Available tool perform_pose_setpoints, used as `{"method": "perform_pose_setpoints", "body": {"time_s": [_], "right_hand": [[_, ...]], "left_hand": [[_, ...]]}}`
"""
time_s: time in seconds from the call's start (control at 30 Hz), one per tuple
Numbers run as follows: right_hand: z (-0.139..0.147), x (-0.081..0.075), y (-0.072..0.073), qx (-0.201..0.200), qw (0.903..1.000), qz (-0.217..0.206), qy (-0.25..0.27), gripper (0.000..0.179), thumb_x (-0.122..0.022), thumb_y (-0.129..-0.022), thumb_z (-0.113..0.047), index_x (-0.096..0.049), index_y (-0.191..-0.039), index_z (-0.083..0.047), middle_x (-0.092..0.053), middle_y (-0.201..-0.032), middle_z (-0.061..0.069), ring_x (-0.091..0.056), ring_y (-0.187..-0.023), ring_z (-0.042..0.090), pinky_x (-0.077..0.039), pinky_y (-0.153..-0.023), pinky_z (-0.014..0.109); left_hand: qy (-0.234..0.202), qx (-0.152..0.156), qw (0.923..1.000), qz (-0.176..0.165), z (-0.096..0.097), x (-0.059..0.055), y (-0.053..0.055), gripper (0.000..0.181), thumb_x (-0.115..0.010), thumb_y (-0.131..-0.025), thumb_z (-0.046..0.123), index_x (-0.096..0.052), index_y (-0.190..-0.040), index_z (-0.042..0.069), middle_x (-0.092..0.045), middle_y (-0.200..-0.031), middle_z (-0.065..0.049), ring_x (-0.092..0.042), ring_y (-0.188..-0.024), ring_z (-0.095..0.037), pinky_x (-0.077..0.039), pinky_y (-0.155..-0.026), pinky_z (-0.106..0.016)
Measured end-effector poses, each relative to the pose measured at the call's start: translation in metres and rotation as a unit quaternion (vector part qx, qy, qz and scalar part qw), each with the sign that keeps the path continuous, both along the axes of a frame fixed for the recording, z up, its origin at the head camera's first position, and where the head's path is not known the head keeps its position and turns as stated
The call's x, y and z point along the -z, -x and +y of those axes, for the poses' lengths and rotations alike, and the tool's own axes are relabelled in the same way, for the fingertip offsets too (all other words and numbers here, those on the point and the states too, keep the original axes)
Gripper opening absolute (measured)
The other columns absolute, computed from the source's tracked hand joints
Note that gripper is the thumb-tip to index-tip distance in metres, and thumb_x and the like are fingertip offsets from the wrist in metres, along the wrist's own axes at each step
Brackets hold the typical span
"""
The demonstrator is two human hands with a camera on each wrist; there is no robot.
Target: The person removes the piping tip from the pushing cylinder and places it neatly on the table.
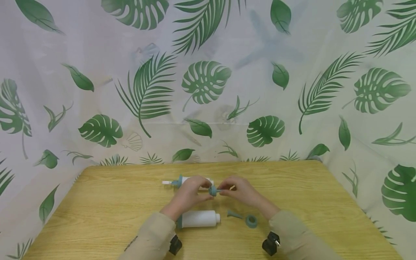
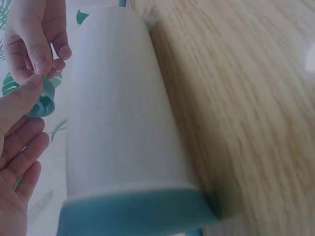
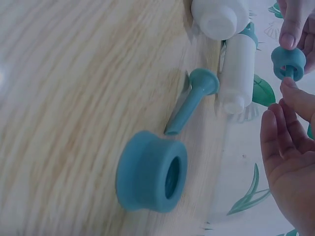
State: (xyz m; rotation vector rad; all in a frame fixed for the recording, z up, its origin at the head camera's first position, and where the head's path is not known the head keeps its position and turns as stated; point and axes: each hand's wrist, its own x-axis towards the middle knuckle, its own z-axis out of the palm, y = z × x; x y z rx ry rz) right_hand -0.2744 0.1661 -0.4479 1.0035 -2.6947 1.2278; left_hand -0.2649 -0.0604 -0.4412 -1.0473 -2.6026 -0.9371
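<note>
My left hand (image 1: 191,190) pinches a blue-green ring cap (image 1: 212,190) between thumb and fingers, above the table. From the other side, my right hand (image 1: 241,190) pinches a thin blue-green nozzle (image 3: 289,72) whose stem sits at the cap's opening. In the right wrist view the two hands face each other across the cap, thumbs close to it. Below the left hand, a white bottle (image 1: 199,219) with a blue-green base lies on its side. Behind that hand lies another white bottle (image 1: 185,179), partly hidden, with a blue-green fitting and a clear tip (image 1: 167,182).
Near my right forearm, a loose flared nozzle (image 3: 189,105) and a second ring cap (image 3: 152,172) lie on the wooden table (image 1: 308,202). A leaf-printed curtain (image 1: 227,137) hangs behind the table's far edge. Small black cameras (image 1: 271,243) are worn at both wrists.
</note>
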Motion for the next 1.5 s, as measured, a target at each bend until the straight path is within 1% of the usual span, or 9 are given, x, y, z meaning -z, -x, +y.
{"method": "perform_pose_setpoints", "body": {"time_s": [0.23,0.37,0.5,0.7,0.83,1.1,1.3,1.4,1.5], "right_hand": [[-0.0036,-0.0003,-0.0002,0.006,0.9999,-0.015,0.005,0.012,-0.07,-0.086,-0.013,-0.07,-0.097,-0.008,-0.066,-0.092,-0.001,-0.062,-0.084,0.012,-0.054,-0.071,0.024],[-0.0035,-0.001,-0.0005,0.006,0.9998,-0.019,0.009,0.012,-0.07,-0.086,-0.014,-0.07,-0.096,-0.008,-0.066,-0.092,0.0,-0.063,-0.085,0.013,-0.053,-0.071,0.024],[-0.0041,-0.0018,-0.0007,0.004,0.9995,-0.027,0.013,0.014,-0.07,-0.087,-0.016,-0.07,-0.097,-0.007,-0.067,-0.093,0.0,-0.063,-0.085,0.014,-0.053,-0.071,0.024],[-0.0048,-0.0027,-0.0011,0.002,0.9989,-0.039,0.024,0.022,-0.071,-0.085,-0.012,-0.066,-0.104,-0.002,-0.065,-0.087,-0.001,-0.061,-0.08,0.012,-0.053,-0.071,0.025],[-0.0062,-0.0031,-0.0012,-0.012,0.9984,-0.044,0.033,0.029,-0.073,-0.083,-0.01,-0.064,-0.109,0.001,-0.063,-0.084,0.0,-0.06,-0.075,0.01,-0.053,-0.067,0.026],[-0.0077,-0.0001,-0.0009,-0.022,0.9985,-0.04,0.029,0.026,-0.074,-0.083,-0.015,-0.065,-0.105,-0.002,-0.062,-0.082,-0.002,-0.059,-0.073,0.01,-0.052,-0.065,0.026],[-0.0055,-0.0012,-0.0019,-0.023,0.9974,-0.059,0.032,0.025,-0.073,-0.084,-0.013,-0.064,-0.105,-0.004,-0.062,-0.084,-0.001,-0.059,-0.075,0.011,-0.053,-0.066,0.026],[-0.0035,-0.0015,-0.0018,-0.018,0.9975,-0.062,0.03,0.027,-0.073,-0.084,-0.011,-0.063,-0.108,-0.004,-0.063,-0.088,-0.001,-0.061,-0.079,0.013,-0.054,-0.069,0.027],[-0.0014,-0.0018,-0.0015,-0.012,0.9975,-0.062,0.031,0.027,-0.073,-0.084,-0.01,-0.063,-0.108,-0.004,-0.064,-0.09,0.0,-0.061,-0.082,0.012,-0.054,-0.072,0.027]], "left_hand": [[0.001,-0.001,1.0,0.003,0.0021,-0.0012,-0.0008,0.028,-0.08,-0.078,0.019,-0.069,-0.101,0.009,-0.067,-0.099,-0.001,-0.062,-0.092,-0.015,-0.051,-0.081,-0.028],[-0.001,-0.001,1.0,0.005,0.0025,-0.001,-0.0011,0.028,-0.08,-0.077,0.019,-0.069,-0.101,0.008,-0.067,-0.098,-0.001,-0.062,-0.091,-0.015,-0.051,-0.081,-0.028],[-0.003,-0.006,1.0,-0.003,0.002,-0.0003,-0.0018,0.029,-0.079,-0.078,0.019,-0.069,-0.103,0.008,-0.066,-0.098,-0.001,-0.06,-0.09,-0.015,-0.051,-0.08,-0.028],[-0.002,-0.013,0.9998,-0.012,0.0024,0.0007,-0.0013,0.032,-0.079,-0.078,0.021,-0.069,-0.106,0.008,-0.066,-0.098,-0.001,-0.059,-0.09,-0.014,-0.05,-0.08,-0.028],[-0.005,-0.01,0.9999,-0.007,0.0026,0.002,-0.0006,0.033,-0.079,-0.078,0.018,-0.069,-0.106,0.006,-0.067,-0.098,-0.002,-0.059,-0.089,-0.014,-0.051,-0.079,-0.029],[-0.013,0.001,0.9999,0.005,0.0034,0.0027,-0.0004,0.032,-0.08,-0.076,0.018,-0.07,-0.105,0.006,-0.068,-0.098,-0.004,-0.06,-0.087,-0.014,-0.051,-0.078,-0.027],[-0.01,-0.005,0.9999,-0.01,0.0024,0.0004,-0.0015,0.03,-0.078,-0.079,0.016,-0.069,-0.105,0.005,-0.067,-0.098,-0.003,-0.061,-0.085,-0.013,-0.052,-0.075,-0.025],[-0.016,0.001,0.9997,-0.018,0.0014,-0.0008,-0.0017,0.027,-0.078,-0.08,0.013,-0.069,-0.103,0.003,-0.067,-0.097,-0.006,-0.061,-0.083,-0.015,-0.053,-0.073,-0.028],[-0.022,0.009,0.9993,-0.029,0.0008,-0.0015,-0.0015,0.025,-0.077,-0.08,0.009,-0.068,-0.102,0.001,-0.067,-0.097,-0.008,-0.062,-0.083,-0.018,-0.054,-0.074,-0.034]]}}
